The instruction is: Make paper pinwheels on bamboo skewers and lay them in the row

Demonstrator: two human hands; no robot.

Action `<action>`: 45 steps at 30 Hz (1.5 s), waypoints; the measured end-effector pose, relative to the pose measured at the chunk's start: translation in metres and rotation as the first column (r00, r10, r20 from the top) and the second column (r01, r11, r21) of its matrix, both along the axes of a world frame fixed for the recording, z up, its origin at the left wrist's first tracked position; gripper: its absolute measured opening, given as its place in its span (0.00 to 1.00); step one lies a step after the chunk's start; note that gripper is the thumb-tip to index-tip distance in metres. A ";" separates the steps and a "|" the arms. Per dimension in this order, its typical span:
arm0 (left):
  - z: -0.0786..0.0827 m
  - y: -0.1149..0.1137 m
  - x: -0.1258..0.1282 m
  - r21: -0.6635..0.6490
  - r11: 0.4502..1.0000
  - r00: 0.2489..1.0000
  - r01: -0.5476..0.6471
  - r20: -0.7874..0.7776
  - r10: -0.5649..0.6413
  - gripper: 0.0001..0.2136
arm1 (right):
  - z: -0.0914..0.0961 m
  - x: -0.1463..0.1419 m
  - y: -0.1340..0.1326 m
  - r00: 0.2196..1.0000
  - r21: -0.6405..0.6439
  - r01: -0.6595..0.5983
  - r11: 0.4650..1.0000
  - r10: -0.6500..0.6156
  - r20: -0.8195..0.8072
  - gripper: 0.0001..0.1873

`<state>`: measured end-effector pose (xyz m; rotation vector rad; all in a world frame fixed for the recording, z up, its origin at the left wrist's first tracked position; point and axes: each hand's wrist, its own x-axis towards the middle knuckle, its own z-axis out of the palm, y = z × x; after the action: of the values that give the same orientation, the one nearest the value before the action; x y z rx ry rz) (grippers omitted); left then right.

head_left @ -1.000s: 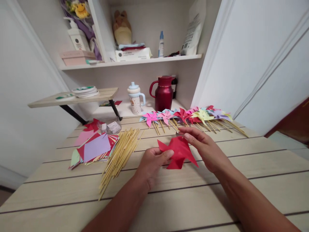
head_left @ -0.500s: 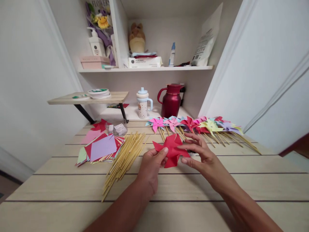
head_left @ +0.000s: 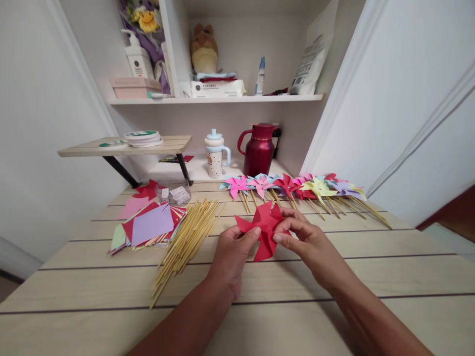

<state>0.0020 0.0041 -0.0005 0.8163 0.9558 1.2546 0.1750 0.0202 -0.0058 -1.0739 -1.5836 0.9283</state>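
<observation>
Bright, soft, even light fills the scene, with no glare on the red jug (head_left: 259,148). Below the jug, the left hand (head_left: 230,253) and right hand (head_left: 310,243) throw only faint shadows on the tabletop (head_left: 334,277). The red paper pinwheel (head_left: 264,228) they pinch is crisp. Far to either side of the jug, the walls (head_left: 33,148) lean outward with wide-angle distortion.

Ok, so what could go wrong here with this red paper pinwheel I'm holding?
1. The red folded paper pinwheel is pinched only by fingertips of the left hand and right hand; if either grip slips, its folded points may spring open.
2. Squeezing harder could crease the blades.
3. The loose pile of thin wooden sticks lies close beside the left forearm; a nudge could scatter them.
</observation>
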 end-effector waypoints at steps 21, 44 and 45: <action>0.004 -0.005 0.007 0.031 0.999 0.998 0.043 -0.056 -0.041 0.11 | -0.002 -0.001 -0.001 0.996 -0.085 -0.031 0.996 0.024 -0.082 0.12; -0.013 0.013 -0.007 0.688 0.711 0.336 0.146 -0.710 0.618 0.07 | -0.001 -0.001 -0.002 0.833 0.571 0.155 0.806 -0.417 0.363 0.38; -0.013 0.011 -0.006 0.712 0.673 0.309 0.202 -0.698 0.646 0.07 | -0.002 -0.002 -0.002 0.824 0.574 0.139 0.807 -0.415 0.384 0.37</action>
<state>-0.0036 0.0152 -0.0133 2.3211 1.5980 1.3987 0.1733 0.0186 -0.0079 -1.1536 -1.8649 -0.0325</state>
